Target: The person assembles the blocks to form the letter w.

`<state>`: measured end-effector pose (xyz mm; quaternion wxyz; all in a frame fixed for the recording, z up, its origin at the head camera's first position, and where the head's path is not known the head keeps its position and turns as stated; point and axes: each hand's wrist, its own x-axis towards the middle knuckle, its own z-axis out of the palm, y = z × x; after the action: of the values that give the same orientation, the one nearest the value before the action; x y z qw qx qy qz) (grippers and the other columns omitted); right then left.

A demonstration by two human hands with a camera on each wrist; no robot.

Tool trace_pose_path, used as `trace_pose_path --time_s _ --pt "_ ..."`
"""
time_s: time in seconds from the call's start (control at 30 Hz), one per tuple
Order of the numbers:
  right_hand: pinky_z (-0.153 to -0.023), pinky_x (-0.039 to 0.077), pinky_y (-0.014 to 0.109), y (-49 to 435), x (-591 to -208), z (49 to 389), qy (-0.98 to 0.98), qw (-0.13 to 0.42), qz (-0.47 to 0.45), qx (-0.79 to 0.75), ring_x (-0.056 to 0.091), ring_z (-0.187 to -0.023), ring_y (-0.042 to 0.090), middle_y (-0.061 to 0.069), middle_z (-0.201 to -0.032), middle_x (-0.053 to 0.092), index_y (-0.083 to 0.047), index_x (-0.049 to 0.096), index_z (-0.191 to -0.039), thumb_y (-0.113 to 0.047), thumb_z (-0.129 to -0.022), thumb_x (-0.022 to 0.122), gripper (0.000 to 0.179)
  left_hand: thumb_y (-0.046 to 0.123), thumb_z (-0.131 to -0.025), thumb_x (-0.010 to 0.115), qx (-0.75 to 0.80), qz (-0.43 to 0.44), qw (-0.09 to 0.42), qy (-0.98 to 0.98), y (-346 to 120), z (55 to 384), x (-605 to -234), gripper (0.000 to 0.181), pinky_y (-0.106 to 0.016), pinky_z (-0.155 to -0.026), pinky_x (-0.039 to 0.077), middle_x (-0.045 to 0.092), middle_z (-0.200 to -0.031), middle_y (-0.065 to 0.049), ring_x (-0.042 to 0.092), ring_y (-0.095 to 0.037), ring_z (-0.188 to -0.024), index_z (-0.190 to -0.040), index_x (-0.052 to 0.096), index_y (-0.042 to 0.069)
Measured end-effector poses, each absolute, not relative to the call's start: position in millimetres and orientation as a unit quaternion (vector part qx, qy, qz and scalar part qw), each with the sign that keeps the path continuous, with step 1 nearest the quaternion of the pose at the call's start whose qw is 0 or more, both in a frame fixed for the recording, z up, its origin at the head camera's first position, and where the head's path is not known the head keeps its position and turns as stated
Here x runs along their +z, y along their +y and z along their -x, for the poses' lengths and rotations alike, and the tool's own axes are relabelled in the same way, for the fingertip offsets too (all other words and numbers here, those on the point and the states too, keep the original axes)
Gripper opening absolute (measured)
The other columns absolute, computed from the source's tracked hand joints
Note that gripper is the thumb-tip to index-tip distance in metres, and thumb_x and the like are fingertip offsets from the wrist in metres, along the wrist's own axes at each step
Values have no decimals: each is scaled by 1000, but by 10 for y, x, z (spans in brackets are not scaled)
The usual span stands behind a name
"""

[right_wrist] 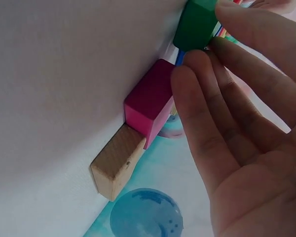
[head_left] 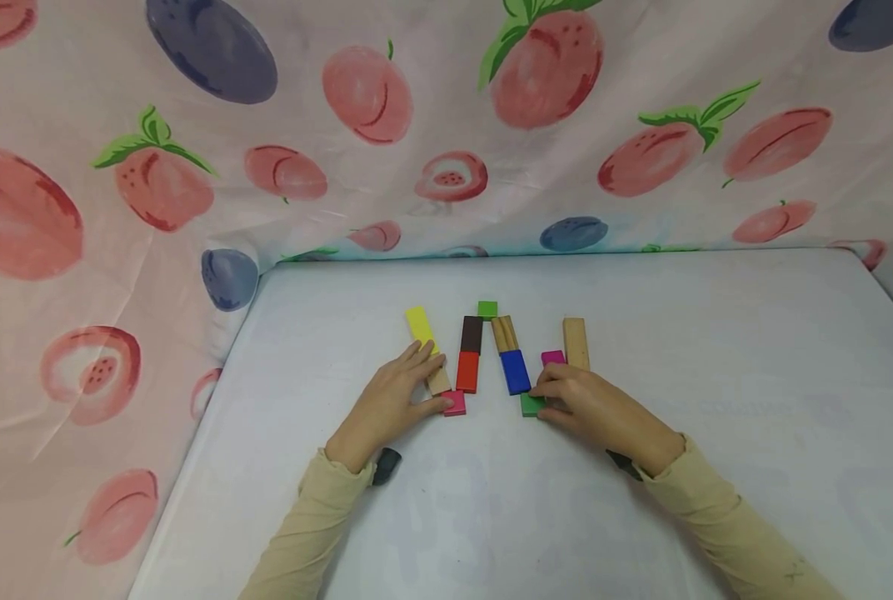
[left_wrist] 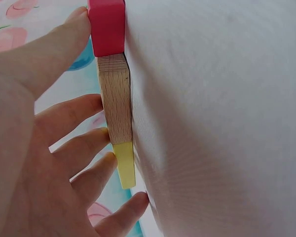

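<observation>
My left hand [head_left: 388, 402] lies beside the left row of blocks, its fingers fairly straight. Its fingertips touch the plain wooden block [left_wrist: 116, 101] and the yellow block [head_left: 418, 323], while the thumb touches a pink-red block [head_left: 456, 405]. With thumb and forefinger, my right hand [head_left: 602, 407] pinches a green block [right_wrist: 196, 24] at the lower end of the blue block [head_left: 515, 372]. Its other fingertips are close to a magenta block [right_wrist: 152, 96], which stands end to end with a plain wooden block [right_wrist: 117, 160].
Between the hands, a dark brown block [head_left: 472, 333] and a red block [head_left: 467, 372] form one line. Striped wooden pieces [head_left: 504, 333] continue the blue block's line. A small green block [head_left: 487, 309] sits at the top. Fruit-patterned cloth [head_left: 446, 100] hangs behind the white table [head_left: 446, 517].
</observation>
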<state>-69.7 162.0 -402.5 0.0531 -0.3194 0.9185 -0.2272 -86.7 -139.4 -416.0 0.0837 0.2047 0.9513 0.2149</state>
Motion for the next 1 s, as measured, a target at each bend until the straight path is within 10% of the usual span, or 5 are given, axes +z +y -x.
trace_pose_path --time_s 1.0 --pt "-94 55 43 1835 -3971 872 940 27 290 -177 56 -120 29 13 -126 61 2 68 -121 -12 -78 85 49 46 -86 74 217 -198 87 952 -1381 866 -4153 71 -51 -118 32 35 -160 -5 25 -26 -151 -146 51 15"
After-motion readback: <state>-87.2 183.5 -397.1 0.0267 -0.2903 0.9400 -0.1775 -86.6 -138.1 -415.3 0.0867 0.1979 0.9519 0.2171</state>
